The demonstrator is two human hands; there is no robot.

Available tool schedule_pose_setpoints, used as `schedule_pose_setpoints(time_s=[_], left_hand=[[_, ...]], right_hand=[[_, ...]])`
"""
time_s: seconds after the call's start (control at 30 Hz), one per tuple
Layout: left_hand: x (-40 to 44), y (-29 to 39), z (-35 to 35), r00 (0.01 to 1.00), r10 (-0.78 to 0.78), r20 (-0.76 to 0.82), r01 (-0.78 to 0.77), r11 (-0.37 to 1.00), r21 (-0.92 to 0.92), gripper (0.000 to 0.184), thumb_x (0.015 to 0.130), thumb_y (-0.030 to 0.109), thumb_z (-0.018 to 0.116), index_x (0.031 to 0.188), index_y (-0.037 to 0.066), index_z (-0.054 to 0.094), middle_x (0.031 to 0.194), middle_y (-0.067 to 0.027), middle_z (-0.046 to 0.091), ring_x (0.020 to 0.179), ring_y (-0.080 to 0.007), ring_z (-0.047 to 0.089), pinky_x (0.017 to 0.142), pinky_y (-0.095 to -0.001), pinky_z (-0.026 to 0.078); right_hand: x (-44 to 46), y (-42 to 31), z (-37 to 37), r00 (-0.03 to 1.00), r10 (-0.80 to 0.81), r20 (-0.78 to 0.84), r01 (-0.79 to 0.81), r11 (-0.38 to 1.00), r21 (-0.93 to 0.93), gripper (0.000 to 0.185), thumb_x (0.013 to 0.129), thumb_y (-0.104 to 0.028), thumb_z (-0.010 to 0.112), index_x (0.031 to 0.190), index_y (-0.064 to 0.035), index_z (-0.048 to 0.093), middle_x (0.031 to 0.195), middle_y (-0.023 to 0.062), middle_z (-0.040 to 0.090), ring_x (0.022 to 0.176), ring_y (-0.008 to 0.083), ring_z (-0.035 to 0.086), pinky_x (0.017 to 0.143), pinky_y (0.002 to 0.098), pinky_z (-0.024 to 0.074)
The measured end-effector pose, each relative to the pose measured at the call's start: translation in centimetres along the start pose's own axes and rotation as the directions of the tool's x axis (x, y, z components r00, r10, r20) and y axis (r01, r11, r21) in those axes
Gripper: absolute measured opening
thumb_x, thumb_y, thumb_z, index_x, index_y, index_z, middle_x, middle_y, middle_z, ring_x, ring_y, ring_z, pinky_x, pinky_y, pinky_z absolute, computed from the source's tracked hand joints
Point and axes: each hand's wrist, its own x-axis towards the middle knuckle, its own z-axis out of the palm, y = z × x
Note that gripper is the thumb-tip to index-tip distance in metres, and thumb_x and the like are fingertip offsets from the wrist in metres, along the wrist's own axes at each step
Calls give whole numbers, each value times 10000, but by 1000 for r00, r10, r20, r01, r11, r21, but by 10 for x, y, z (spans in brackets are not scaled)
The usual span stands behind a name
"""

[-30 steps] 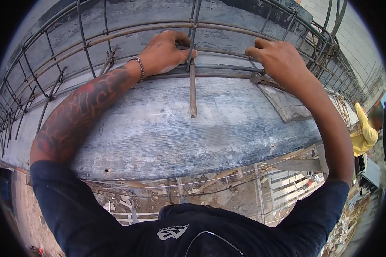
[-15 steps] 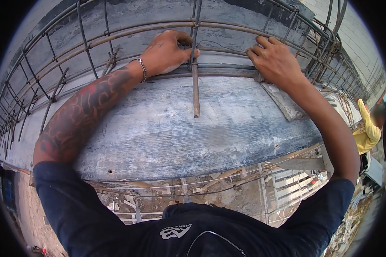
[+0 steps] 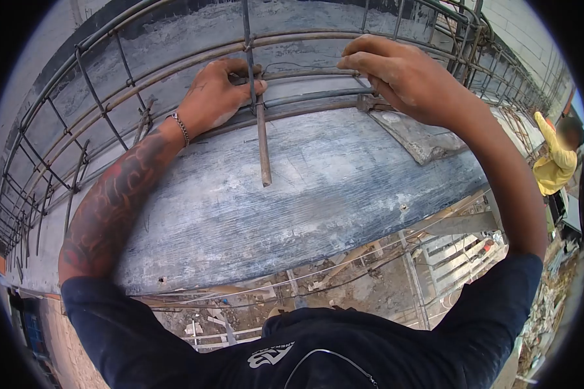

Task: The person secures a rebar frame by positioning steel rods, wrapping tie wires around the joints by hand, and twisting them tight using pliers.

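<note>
My left hand (image 3: 217, 96) is closed around an upright steel bar (image 3: 247, 39) of the rebar cage, thumb in front and fingers behind. A short rusty bar (image 3: 264, 146) sticks out toward me just below that hand. A thin wire (image 3: 298, 63) runs from near my left fingers toward my right hand (image 3: 409, 78). The right fingertips are pinched together at the wire's far end, in front of the long horizontal bars (image 3: 305, 37). Below the right hand lie a small rusty metal piece (image 3: 368, 102) and a grey, flat, crusted piece (image 3: 422, 139).
The worn, grey-blue board (image 3: 272, 220) slopes toward me, its near edge above a littered floor with wooden slats (image 3: 457, 256). Loose bars (image 3: 78, 165) jut out at the left. A person in a yellow top (image 3: 555, 165) is at the far right, near a block wall (image 3: 525, 45).
The view has swung right, so the cage and left hand appear further left. My right hand has lifted slightly off the bars and turned, fingertips pointing left. My left hand keeps its hold.
</note>
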Motion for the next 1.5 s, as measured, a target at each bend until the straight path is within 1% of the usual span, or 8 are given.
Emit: schedule_pose_setpoints(time_s=[0.37, 0.53, 0.73, 0.93, 1.0, 1.03, 1.4, 1.5], left_hand=[[1, 2, 2, 998, -57, 2, 57, 998, -14, 392, 804, 286, 670, 1087, 17, 632, 1065, -158, 632, 995, -256, 605, 890, -336, 457], [2, -3, 1, 999, -38, -30, 36, 997, -67, 443, 776, 332, 681, 1048, -16, 647, 1055, -198, 634, 998, -297, 606, 885, -342, 456], [2, 0, -1, 998, -60, 1, 60, 998, -13, 400, 806, 282, 671, 1096, 10, 632, 1068, -183, 631, 1017, -268, 600, 890, -341, 458], [2, -3, 1, 998, -59, 0, 59, 996, -66, 445, 781, 337, 673, 1059, -9, 643, 1070, -183, 634, 994, -277, 616, 897, -336, 464], [-1, -2, 1, 996, -84, -4, 83, 993, -81, 437, 795, 345, 664, 1066, 4, 644, 1051, -168, 646, 982, -266, 623, 890, -324, 469], [-1, -2, 1, 998, -54, -21, 53, 997, -48, 437, 799, 350, 661, 1072, 10, 644, 1036, -162, 653, 971, -264, 628, 883, -321, 473], [-1, 1, -2, 999, -34, -3, 34, 999, -14, 450, 802, 330, 661, 1095, -10, 632, 1063, -206, 635, 997, -296, 618, 885, -332, 476], [-2, 1, -3, 1000, -28, -2, 28, 999, -18, 445, 797, 325, 666, 1087, -12, 635, 1059, -210, 635, 994, -295, 618, 883, -333, 477]], right_hand=[[-102, 44, -31, 755, 421, 503, -634, 666, 394, 203, 743, -78, 533, 935, -10, 536, 942, 110, 595, 993, 236, 566, 926, 351, 411], [-80, 44, -24, 695, 374, 614, -655, 681, 327, 213, 774, -167, 650, 865, -19, 526, 830, 101, 537, 787, 215, 516, 719, 336, 411], [-83, 34, -33, 917, 288, 277, -331, 936, 122, 198, 799, -144, 637, 856, 2, 516, 848, 134, 532, 754, 328, 553, 679, 397, 431], [-54, -9, -60, 915, 364, 175, -376, 925, 44, 228, 848, -206, 609, 818, 1, 519, 720, 114, 514, 638, 243, 566, 566, 337, 438], [-29, -32, -73, 566, 650, 506, -817, 526, 238, 282, 860, -267, 615, 769, -13, 533, 584, 46, 479, 491, 132, 520, 462, 278, 410], [-25, -34, -68, 584, 628, 515, -810, 497, 313, 326, 870, -324, 612, 740, -32, 546, 530, -14, 452, 437, 60, 481, 411, 224, 391], [6, -33, -52, 548, 377, 747, -836, 216, 505, 269, 835, -256, 637, 883, -35, 492, 699, 44, 549, 772, 155, 654, 658, 243, 504], [14, -33, -55, 574, 385, 723, -807, 415, 420, 193, 841, -162, 577, 928, -16, 485, 756, 79, 580, 801, 166, 640, 710, 290, 499]])
